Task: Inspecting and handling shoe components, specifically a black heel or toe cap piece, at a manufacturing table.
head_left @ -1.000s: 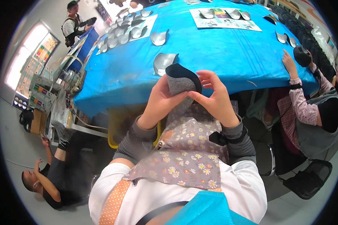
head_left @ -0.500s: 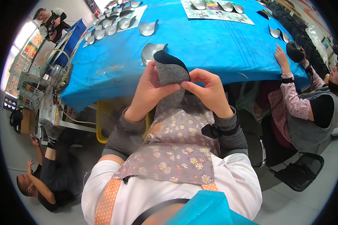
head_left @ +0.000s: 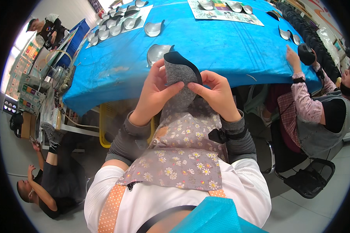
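Observation:
A curved piece of grey felt with a black inner face (head_left: 181,73) is held up over my lap at the table's near edge. My left hand (head_left: 156,87) grips its left side, thumb pressed on the grey face and fingers behind. At the right edge, my right hand (head_left: 216,91) pinches the same piece between thumb and fingers. Just beyond my left fingertips, a silvery curved shell (head_left: 158,53) lies on the blue-covered table (head_left: 217,54), partly hidden by the felt piece. Another silvery shell (head_left: 153,28) lies farther back.
Several silvery shells (head_left: 113,30) sit on a pale sheet at the far left; a few more (head_left: 234,6) rest on a printed sheet behind. On the right, a co-worker (head_left: 319,112) handles a black rounded piece (head_left: 306,54). Below the table's left side stands a yellow crate (head_left: 105,128).
The felt piece has shifted slightly right and turned, showing more of its grey face. My left thumb has moved up a little on it. Both hands keep hold.

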